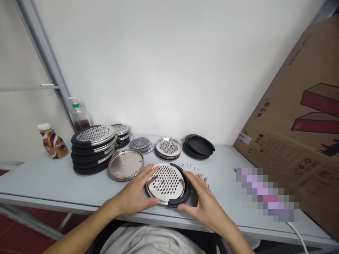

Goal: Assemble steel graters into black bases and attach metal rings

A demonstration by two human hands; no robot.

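Between my hands, at the table's front, lies a round metal grater [165,181] with slotted holes. A black crescent-shaped rim [187,190] wraps its right side. My left hand [136,192] grips the grater's left edge, fingers along the far side and thumb at the near side. From the right, my right hand [200,195] holds the black rim the same way, thumb at its front end. Just beyond my right hand several small metal rings [196,169] lie scattered. Shallow round metal trays [126,164] are stacked close to my left hand.
Rimmed graters [94,148] form a tall stack at left, with a smaller stack [121,131] behind. Loose grater discs [140,143], another disc pile [168,147] and black holders [199,146] line the back. Bottles [53,141] stand far left; a large cardboard box [286,141] leans at right.
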